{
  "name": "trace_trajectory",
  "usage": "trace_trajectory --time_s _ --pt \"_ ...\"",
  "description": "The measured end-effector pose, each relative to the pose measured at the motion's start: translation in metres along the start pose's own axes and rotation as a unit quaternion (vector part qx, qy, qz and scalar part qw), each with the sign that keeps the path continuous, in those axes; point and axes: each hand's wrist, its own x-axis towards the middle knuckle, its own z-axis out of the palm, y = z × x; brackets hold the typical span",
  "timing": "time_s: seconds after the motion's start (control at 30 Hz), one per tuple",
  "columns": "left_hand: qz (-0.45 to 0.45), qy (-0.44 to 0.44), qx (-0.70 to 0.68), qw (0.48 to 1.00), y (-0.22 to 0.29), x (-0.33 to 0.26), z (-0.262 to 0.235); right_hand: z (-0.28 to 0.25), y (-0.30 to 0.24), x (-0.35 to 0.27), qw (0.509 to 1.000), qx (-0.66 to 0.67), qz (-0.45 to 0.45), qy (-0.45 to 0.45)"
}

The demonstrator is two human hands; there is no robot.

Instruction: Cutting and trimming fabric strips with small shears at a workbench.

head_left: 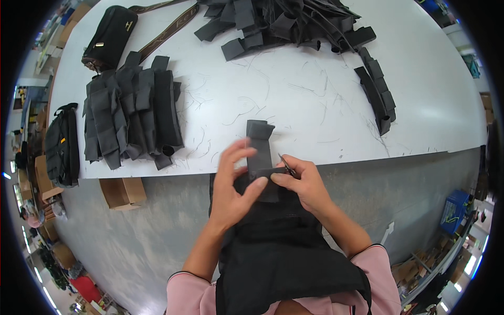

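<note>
- Low middle of the frame: left hand (233,184) and right hand (304,184) pinching a dark cloth strip (261,152) at the bench (315,105) edge, small snips (287,166) tucked in the right.
- Looks like trimming; next needs careful, tiny cuts.
- Upper left: pile of folded strips (131,110).

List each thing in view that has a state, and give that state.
Fabric piece: pinched by both hands at the table edge.
Left hand: gripping the fabric piece.
Right hand: gripping the fabric piece, small snips in it.
Left stack: overlapping rows.
Far pile: jumbled.
Black bag: closed, lying flat.
</note>
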Motion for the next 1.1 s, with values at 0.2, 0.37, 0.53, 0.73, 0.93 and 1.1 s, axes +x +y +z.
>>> trace_trajectory --time_s 0.2,0.37,0.53,0.73,0.93,1.1 --pt "-0.112 -0.047 -0.18 0.976 -0.015 -0.001 -0.001 0.01 -0.009 -0.003 0.997 -0.016 -0.034 0.071" --pt "-0.155 -0.015 -0.157 0.975 -0.011 0.003 0.004 -0.007 -0.006 -0.024 0.853 -0.371 -0.32 0.179" --pt "-0.165 -0.009 -0.172 0.971 -0.01 0.004 0.007 -0.01 -0.008 -0.023 0.799 -0.458 -0.347 0.18" --pt "-0.169 -0.023 -0.174 0.97 -0.008 0.003 0.01 -0.008 -0.003 -0.016 0.796 -0.435 -0.373 0.195" --pt "-0.178 -0.019 -0.175 0.968 -0.007 0.0 0.01 -0.008 -0.002 -0.017 0.777 -0.464 -0.374 0.202" --pt "-0.207 -0.009 -0.195 0.959 -0.01 -0.001 0.011 -0.008 -0.002 -0.015 0.827 -0.397 -0.349 0.194"
